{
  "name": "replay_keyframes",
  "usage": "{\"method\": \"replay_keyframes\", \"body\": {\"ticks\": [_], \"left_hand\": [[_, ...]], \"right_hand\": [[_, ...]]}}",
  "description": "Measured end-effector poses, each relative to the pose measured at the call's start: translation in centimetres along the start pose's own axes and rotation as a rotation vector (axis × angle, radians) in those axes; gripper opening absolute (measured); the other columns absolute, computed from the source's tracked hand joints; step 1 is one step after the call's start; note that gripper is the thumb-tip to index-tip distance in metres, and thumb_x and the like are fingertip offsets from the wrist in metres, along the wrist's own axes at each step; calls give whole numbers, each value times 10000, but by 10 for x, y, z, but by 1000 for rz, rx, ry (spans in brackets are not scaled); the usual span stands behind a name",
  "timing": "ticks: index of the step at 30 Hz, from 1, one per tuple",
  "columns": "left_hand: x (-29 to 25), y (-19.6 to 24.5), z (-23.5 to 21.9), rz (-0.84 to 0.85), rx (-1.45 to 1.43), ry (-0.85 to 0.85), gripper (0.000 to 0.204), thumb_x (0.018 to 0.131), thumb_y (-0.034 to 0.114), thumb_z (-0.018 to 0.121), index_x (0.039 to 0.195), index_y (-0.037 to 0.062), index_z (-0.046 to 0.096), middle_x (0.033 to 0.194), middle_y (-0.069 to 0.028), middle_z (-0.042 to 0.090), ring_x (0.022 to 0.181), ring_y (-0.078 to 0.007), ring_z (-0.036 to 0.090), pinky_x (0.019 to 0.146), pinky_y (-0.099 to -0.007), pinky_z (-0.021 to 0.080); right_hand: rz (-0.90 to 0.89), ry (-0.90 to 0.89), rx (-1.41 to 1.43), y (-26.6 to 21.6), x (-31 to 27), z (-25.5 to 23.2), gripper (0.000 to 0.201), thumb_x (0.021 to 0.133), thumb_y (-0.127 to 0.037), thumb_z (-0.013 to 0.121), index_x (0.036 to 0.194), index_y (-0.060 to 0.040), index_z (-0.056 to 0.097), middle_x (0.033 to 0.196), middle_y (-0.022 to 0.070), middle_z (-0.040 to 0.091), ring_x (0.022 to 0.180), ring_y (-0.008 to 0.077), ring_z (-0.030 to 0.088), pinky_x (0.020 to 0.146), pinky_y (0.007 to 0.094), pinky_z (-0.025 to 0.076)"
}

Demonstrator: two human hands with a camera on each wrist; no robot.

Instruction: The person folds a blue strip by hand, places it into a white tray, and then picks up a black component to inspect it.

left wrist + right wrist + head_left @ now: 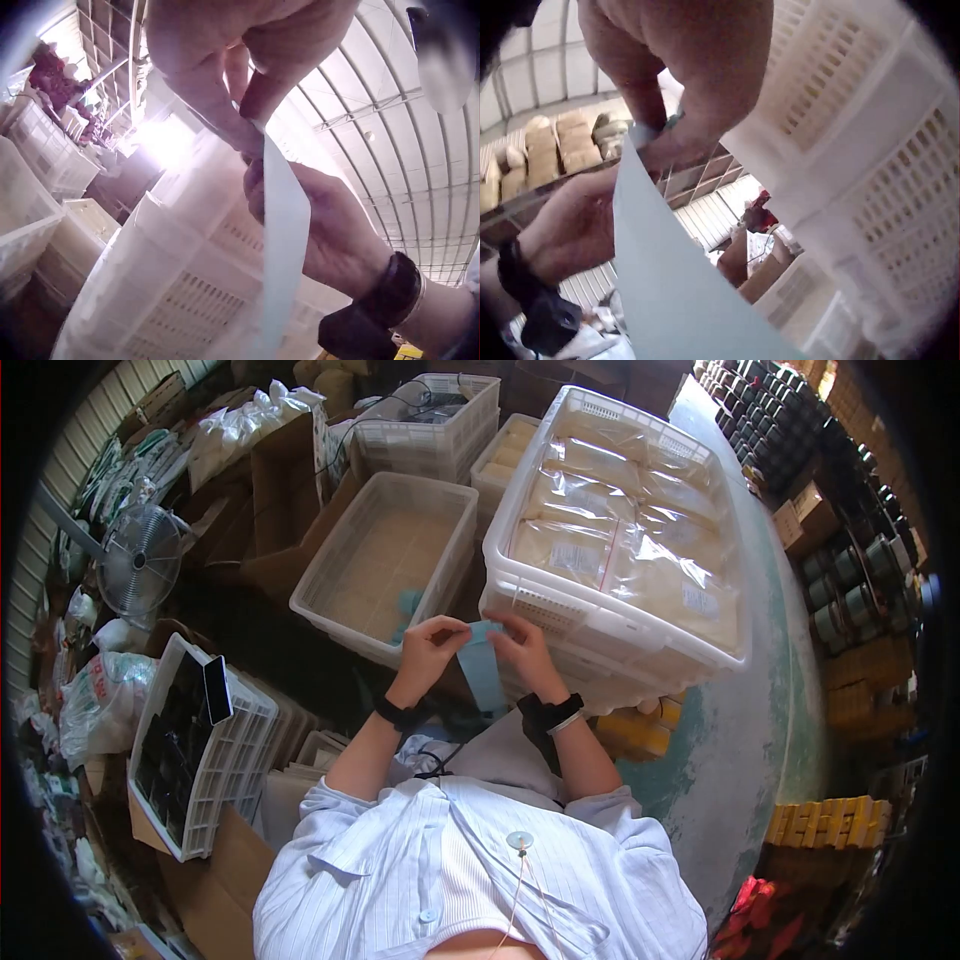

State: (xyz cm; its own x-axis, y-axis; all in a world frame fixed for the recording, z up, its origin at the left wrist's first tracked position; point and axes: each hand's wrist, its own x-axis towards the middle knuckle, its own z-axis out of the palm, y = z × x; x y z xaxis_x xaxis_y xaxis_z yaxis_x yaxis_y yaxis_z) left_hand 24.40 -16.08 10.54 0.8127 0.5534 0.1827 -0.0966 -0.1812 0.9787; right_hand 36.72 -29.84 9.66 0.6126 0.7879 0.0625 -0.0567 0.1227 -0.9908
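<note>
A pale blue strip (482,678), flat and thin like label backing paper, hangs down between my hands. My left hand (431,647) pinches its upper left edge between thumb and fingers. At the upper right edge my right hand (524,651) pinches it too, the fingertips of both hands close together. In the left wrist view the strip (285,217) is seen nearly edge-on. It spreads wide toward the camera in the right wrist view, its surface (667,270) plain. Beyond the hands stands a white crate (620,605) stacked with clear bags (575,545) of pale contents bearing labels.
Left of the crate sits an open translucent bin (335,550) with blue scraps (408,600) inside. Another white crate (235,760) with a phone (216,690) on its rim stands at the lower left, near a fan (140,560). Yellow items (640,732) lie below the right crate.
</note>
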Motion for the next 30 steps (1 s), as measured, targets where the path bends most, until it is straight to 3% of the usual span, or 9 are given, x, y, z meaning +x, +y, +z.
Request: {"method": "replay_keyframes", "body": {"ticks": [5, 7, 10, 17, 21, 24, 25, 28, 30], "left_hand": [[1, 11, 1, -259, -222, -127, 175, 792, -10, 682, 966, 1, 678, 838, -39, 665, 753, -72, 588, 673, -212, 473], [1, 4, 1, -95, -97, -98, 212, 807, 9, 674, 1019, 8, 659, 824, -34, 658, 760, -68, 586, 676, -206, 469], [7, 2, 3, 51, 39, -82, 226, 820, 42, 675, 1042, 10, 650, 805, -19, 647, 751, -58, 575, 661, -199, 458], [5, 7, 9, -130, -27, -155, 294, 794, 45, 696, 1079, 10, 632, 816, -7, 634, 706, -44, 542, 606, -204, 436], [10, -19, 11, 66, 51, -221, 368, 788, 33, 699, 1145, 18, 610, 815, -11, 633, 702, -48, 558, 619, -200, 452], [10, 6, 20, -177, -72, -227, 243, 781, 11, 693, 1022, -1, 662, 815, -15, 640, 698, -61, 572, 629, -208, 466], [13, -2, 19, -233, -80, -237, 147, 779, 9, 693, 923, -18, 677, 808, -27, 644, 694, -73, 577, 629, -221, 470], [22, -11, 20, -86, 77, -257, 142, 770, -16, 677, 911, -22, 668, 791, -36, 643, 694, -87, 583, 631, -230, 475], [30, -13, 19, 36, 115, -254, 217, 715, -81, 630, 917, -15, 671, 815, -72, 658, 743, -114, 613, 666, -240, 488]], "right_hand": [[-226, 34, -116, 19, 4, 0, 186, 795, -2, 626, 980, 19, 635, 867, 37, 642, 770, 99, 581, 679, 230, 473], [-336, 21, -107, 12, 7, 1, 178, 813, -36, 647, 984, 14, 635, 850, 23, 639, 750, 85, 576, 655, 217, 464], [108, -6, -7, -13, 2, -4, 149, 799, 20, 605, 945, 5, 630, 877, 43, 641, 791, 103, 584, 699, 231, 474], [-199, 6, -20, 25, 1, -12, 177, 819, -26, 627, 993, 4, 625, 992, 91, 639, 903, 142, 590, 775, 262, 475], [97, 95, 13, 29, -5, -16, 191, 830, -84, 640, 1013, -29, 635, 944, 69, 654, 873, 147, 600, 760, 267, 478], [134, 127, -111, 27, -12, -21, 195, 834, -98, 648, 1012, -22, 632, 917, 63, 656, 845, 141, 602, 730, 271, 483], [-81, 178, -167, 34, -9, -19, 192, 838, -114, 652, 1004, -20, 634, 879, 55, 654, 781, 117, 595, 664, 260, 481], [-139, 238, -109, 20, -14, -16, 191, 826, -135, 678, 976, -23, 642, 811, 38, 641, 702, 91, 566, 607, 248, 460], [139, 220, -87, 13, -16, -21, 199, 817, -146, 693, 967, -26, 644, 777, 26, 626, 663, 83, 542, 583, 247, 449]]}}
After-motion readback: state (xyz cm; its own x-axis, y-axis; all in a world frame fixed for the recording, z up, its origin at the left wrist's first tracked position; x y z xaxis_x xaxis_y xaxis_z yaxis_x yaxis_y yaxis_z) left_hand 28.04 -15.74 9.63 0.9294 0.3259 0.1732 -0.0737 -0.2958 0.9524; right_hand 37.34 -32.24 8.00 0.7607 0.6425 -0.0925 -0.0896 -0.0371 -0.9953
